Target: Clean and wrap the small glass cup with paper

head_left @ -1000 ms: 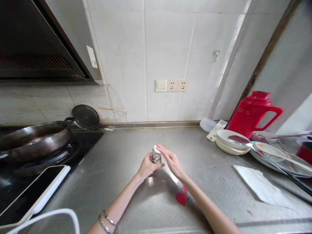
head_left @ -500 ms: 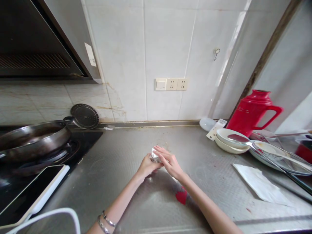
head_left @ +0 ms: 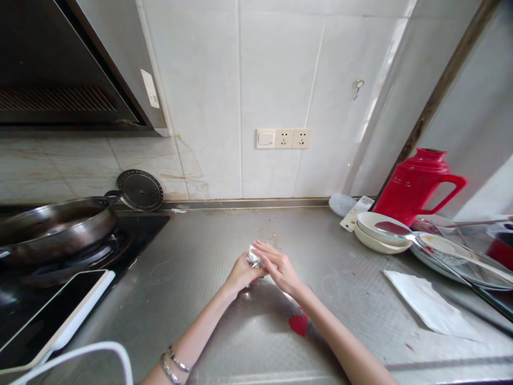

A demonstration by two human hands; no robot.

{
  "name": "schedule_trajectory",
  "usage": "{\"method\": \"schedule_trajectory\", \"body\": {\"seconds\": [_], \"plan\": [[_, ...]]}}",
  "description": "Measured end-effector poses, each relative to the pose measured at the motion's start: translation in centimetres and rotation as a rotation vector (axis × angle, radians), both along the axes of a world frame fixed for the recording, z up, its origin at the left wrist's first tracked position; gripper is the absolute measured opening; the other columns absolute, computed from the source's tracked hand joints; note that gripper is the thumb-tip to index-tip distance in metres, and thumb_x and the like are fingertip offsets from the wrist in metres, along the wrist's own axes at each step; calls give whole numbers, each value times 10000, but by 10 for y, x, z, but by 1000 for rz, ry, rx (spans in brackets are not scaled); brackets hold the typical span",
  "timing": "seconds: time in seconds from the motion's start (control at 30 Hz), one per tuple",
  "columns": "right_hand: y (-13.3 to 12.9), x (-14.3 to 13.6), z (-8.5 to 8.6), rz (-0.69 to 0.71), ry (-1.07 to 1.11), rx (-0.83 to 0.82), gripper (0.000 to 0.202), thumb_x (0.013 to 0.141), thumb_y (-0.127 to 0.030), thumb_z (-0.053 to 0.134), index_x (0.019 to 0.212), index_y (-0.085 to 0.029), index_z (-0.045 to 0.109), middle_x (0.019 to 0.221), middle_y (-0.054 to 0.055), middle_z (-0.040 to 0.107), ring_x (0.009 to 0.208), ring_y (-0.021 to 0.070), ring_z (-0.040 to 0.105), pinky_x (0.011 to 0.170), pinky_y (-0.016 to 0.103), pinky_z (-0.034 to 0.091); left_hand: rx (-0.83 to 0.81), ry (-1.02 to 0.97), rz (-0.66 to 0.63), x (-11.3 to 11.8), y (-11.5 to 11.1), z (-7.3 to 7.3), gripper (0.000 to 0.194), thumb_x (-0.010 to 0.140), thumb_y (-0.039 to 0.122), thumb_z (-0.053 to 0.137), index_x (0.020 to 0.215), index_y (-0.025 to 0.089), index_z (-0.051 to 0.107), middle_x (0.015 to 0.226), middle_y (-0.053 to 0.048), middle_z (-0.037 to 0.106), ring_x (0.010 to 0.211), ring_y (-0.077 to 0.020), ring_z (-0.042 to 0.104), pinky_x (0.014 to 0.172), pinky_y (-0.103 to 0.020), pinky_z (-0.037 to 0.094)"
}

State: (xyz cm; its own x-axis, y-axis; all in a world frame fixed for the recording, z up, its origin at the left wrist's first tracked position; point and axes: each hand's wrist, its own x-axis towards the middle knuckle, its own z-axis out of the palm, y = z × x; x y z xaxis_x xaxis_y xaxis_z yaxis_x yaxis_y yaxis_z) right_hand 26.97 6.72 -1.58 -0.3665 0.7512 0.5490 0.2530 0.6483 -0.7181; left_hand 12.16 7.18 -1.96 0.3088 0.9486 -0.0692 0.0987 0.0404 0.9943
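Observation:
Near the middle of the metal counter (head_left: 192,251), a small crumpled piece of silvery, foil-like material (head_left: 254,259) sits between my hands. My left hand (head_left: 241,275) is wrapped round its left side, thumb toward the right. Over its right side lies my right hand (head_left: 277,266), fingers close together and pressing on it from above. My palms hide most of the piece. Below my right wrist, a red patch (head_left: 298,322) shows on the counter, partly beside the forearm.
On the left, a pan (head_left: 60,227) stands on the black stove, with a phone (head_left: 52,315) and white cable (head_left: 100,347) in front. To the right are stacked bowls (head_left: 379,243), a red thermos (head_left: 412,187), plates with utensils and a white napkin (head_left: 430,302).

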Motion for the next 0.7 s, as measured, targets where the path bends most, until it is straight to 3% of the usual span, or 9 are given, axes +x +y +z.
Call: {"method": "schedule_trajectory", "body": {"seconds": [0.23, 0.33, 0.43, 0.5, 0.6, 0.7], "plan": [[7, 3, -1, -98, 180, -294, 397, 903, -442, 466, 1192, -235, 644, 1308, 61, 586, 1281, 265, 470, 1115, 494, 271, -142, -36, 144, 0, 0, 5, 544, 530, 336, 844, 971, 128, 602, 737, -22, 634, 598, -138, 608, 476, -222, 509], [10, 9, -1, 50, 240, -376, 429, 837, -355, 540, 1249, -249, 596, 1348, 46, 554, 1294, 271, 449, 1115, 486, 266, -171, -73, 95, -4, 0, 10, 528, 560, 394, 825, 965, 124, 620, 758, -31, 639, 572, -127, 608, 485, -225, 516], [11, 14, -2, 282, 240, -411, 641, 747, -260, 612, 1368, -271, 455, 1446, 41, 441, 1313, 266, 422, 1094, 461, 308, -193, -110, 23, -10, 0, 14, 513, 598, 420, 801, 984, 123, 642, 796, -54, 658, 573, -126, 620, 508, -226, 527], [10, 13, -4, 341, 201, -397, 784, 701, -208, 653, 1423, -286, 356, 1510, 46, 330, 1346, 256, 372, 1095, 443, 311, -205, -126, -10, -13, 1, 14, 514, 609, 424, 795, 1001, 124, 649, 802, -61, 665, 577, -127, 622, 517, -227, 533], [8, 8, -10, 257, 132, -326, 903, 663, -187, 712, 1451, -295, 283, 1547, 61, 230, 1377, 254, 313, 1105, 438, 295, -195, -140, -38, -15, 3, 12, 511, 624, 430, 788, 1014, 127, 658, 824, -65, 662, 619, -128, 617, 512, -213, 528], [8, 1, -19, 118, 84, -238, 929, 623, -199, 761, 1437, -278, 320, 1517, 85, 293, 1376, 270, 308, 1114, 460, 277, -188, -144, -66, -15, 3, 10, 509, 630, 437, 788, 1014, 128, 662, 831, -68, 655, 639, -128, 608, 499, -200, 515]]}}
